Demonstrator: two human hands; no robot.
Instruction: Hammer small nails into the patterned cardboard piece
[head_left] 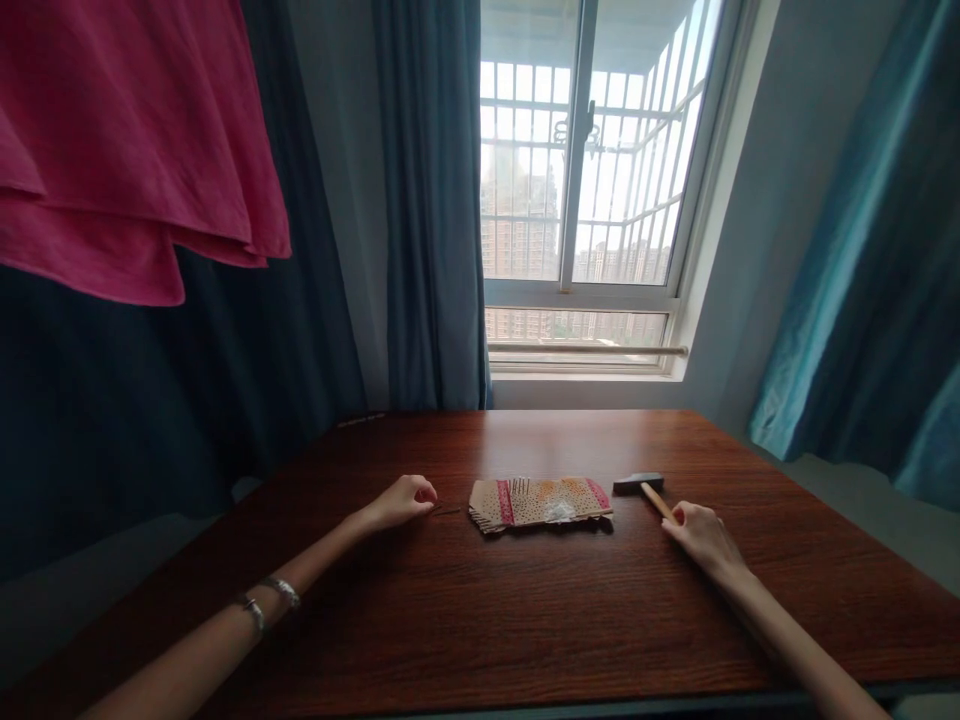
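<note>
A flat piece of patterned cardboard (538,502) with red bands lies on the dark wooden table (480,620), a small whitish patch near its middle. My left hand (403,499) rests left of it, fingers curled, pinching a thin dark nail (447,510) that lies on the table. My right hand (701,535) is closed round the wooden handle of a hammer (643,487); its dark head rests on the table just right of the cardboard. Two bracelets (268,598) sit on my left wrist.
A window (585,180) with bars faces me behind the table, with blue curtains (431,200) on both sides. A pink cloth (127,140) hangs at the upper left. The table's far edge meets the wall under the sill.
</note>
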